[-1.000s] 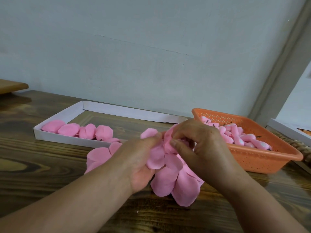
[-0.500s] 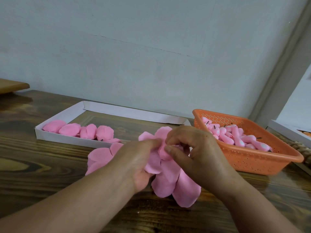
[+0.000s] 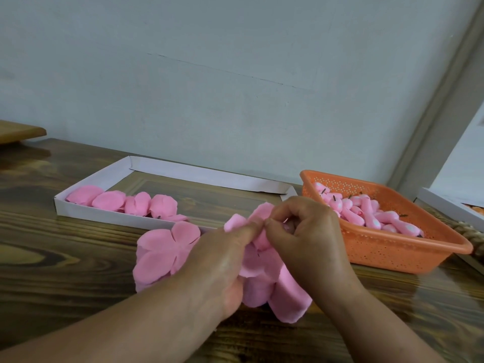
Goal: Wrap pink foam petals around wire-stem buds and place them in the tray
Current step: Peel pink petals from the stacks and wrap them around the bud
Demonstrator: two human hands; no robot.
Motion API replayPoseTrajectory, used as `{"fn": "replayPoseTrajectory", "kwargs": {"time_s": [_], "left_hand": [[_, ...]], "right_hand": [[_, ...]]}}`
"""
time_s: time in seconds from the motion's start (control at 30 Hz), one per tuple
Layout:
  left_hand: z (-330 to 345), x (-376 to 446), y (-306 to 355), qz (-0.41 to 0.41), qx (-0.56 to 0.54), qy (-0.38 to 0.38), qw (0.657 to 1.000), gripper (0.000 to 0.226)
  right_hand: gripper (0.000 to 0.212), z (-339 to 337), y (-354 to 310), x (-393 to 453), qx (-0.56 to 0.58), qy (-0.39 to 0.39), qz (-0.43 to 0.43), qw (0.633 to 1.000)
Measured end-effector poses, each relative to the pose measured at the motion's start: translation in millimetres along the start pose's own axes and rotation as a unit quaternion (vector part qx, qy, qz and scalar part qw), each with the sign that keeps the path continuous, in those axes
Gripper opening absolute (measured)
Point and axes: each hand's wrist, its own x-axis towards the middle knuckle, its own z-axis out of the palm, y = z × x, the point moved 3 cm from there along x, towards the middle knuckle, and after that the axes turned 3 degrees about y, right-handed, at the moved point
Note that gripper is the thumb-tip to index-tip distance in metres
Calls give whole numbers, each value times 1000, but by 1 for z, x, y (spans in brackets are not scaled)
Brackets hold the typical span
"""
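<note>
A pink foam petal piece (image 3: 255, 260) is held up above the wooden table between both hands. My left hand (image 3: 222, 260) pinches its upper edge with thumb and forefinger. Fingers of my right hand (image 3: 309, 237) curl over the top of the petals, where the bud is hidden; a short dark wire tip shows at the petal's middle. Beneath the hands lies a pile of loose pink petal sheets (image 3: 165, 250). The white cardboard tray (image 3: 104, 214) at back left holds several wrapped pink flowers (image 3: 136, 203).
An orange perforated plastic basket (image 3: 387, 247) at right holds several pink buds (image 3: 366, 213) with dark wire stems. A white box edge (image 3: 445, 205) sits at far right, a wooden board (image 3: 18, 132) at far left. The wall stands close behind the table.
Both hands have shifted slightly left and down with the petal piece, and my right fingers have folded more of the petals over the hidden bud.
</note>
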Motion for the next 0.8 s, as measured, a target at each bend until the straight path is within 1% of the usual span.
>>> {"fn": "replayPoseTrajectory", "kwargs": {"time_s": [0.07, 0.13, 0.23, 0.3, 0.37, 0.4, 0.5, 0.53, 0.57, 0.63, 0.8], "left_hand": [[-1, 0, 1, -5, 11, 24, 1000, 16], [-1, -1, 2, -14, 17, 24, 999, 21], [-3, 0, 2, -21, 27, 32, 999, 12], [-3, 0, 3, -26, 33, 38, 998, 2], [-2, 0, 5, -32, 34, 39, 998, 2], [-2, -1, 7, -35, 30, 35, 998, 2], [-1, -2, 11, -41, 21, 17, 999, 20], [-1, -2, 12, -40, 19, 16, 999, 21], [0, -2, 12, -38, 19, 18, 999, 17], [-1, -2, 12, -35, 16, 26, 999, 7], [-3, 2, 6, -28, -2, 16, 999, 9]], "right_hand": [[18, 0, 0, 0, 10, -14, 4, 1000], [20, -1, 1, 2, 26, -47, 11, 999], [20, -6, 0, 7, 44, -119, 11, 992], [14, -11, 0, 9, 41, -176, 0, 984], [18, -15, -1, 10, 25, -224, -17, 974], [22, -17, -2, 10, 11, -234, -38, 972], [29, -20, -8, 9, -33, -231, -124, 965], [29, -21, -9, 8, -38, -228, -142, 963], [27, -21, -10, 8, -42, -224, -152, 962], [23, -20, -10, 8, -51, -219, -149, 963], [16, -11, -9, 5, -95, -227, -129, 961]]}}
